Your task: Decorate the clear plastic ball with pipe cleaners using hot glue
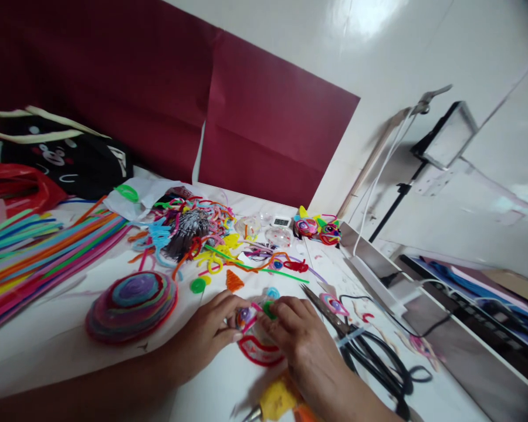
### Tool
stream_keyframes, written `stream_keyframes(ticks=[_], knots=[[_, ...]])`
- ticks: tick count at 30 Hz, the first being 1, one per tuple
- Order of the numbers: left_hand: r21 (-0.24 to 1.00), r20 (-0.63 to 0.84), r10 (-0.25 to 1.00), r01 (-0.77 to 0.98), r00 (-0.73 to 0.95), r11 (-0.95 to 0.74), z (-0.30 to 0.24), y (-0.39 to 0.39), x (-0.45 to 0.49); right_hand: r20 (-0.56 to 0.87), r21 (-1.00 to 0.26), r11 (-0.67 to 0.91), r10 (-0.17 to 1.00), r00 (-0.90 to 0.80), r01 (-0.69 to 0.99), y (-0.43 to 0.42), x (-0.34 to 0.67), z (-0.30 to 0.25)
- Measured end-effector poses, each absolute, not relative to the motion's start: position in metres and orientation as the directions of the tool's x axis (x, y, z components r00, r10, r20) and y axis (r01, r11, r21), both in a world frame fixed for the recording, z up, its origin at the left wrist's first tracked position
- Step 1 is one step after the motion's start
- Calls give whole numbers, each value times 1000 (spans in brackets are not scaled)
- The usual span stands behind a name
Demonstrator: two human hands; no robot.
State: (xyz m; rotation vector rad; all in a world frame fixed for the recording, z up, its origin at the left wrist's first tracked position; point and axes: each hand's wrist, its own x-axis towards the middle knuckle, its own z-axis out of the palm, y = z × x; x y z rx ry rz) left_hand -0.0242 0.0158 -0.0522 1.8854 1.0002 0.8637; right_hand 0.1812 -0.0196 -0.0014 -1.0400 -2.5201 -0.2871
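Between the thumb and fingers of my left hand (217, 322) is a small coiled pipe-cleaner piece (245, 316), purple in the middle with a pink edge. My right hand (305, 334) is closed close beside it, its fingertips at a green piece (269, 309); what they grip is partly hidden. Below the hands lies a red curved pipe-cleaner piece (260, 351) on the white table. Black-handled scissors (356, 340) lie right of my right hand. A yellow-handled tool (275, 398) with a metal end is partly under my right forearm.
A large striped pipe-cleaner coil (134, 305) sits at left, near bundled pipe cleaners (61, 258). A tangled heap (193, 223) lies behind, with two colourful coiled figures (319, 227) and a small digital display (281, 221). A ledge with cables (378, 281) borders the right.
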Motion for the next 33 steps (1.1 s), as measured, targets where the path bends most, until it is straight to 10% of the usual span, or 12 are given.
stream_keyframes(ticks=[33], knots=[[862,192,872,348,450,-369,-50,16,-26,427,54,694,634,-645,718,-20,181,-2]])
